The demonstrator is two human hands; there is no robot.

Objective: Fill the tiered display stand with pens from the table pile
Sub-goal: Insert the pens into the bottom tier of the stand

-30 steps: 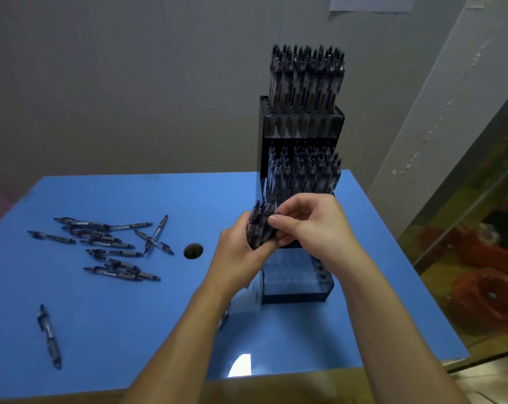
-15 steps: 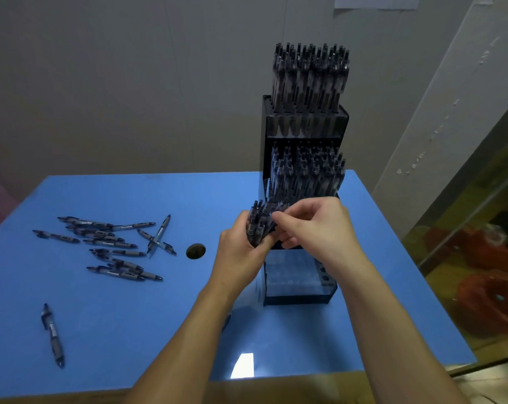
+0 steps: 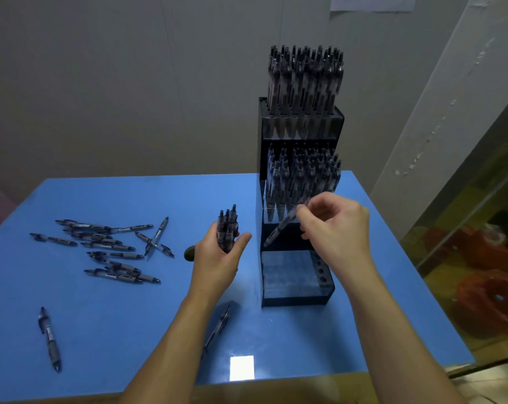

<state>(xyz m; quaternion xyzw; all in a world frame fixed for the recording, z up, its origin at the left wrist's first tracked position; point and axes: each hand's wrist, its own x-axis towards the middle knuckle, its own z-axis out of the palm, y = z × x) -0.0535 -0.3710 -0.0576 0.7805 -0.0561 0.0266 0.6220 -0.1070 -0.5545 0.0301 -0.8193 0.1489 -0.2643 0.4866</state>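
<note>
Left hand grip clamped on upright pen bundle. Right hand pinches single pen, tilted, at display stand middle tier. Pile on tabletop left.

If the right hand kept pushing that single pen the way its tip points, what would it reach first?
The right hand aims the single pen down and leftward; it would probably meet the display stand at its lowest, still empty tier, though depth is unclear.
</note>
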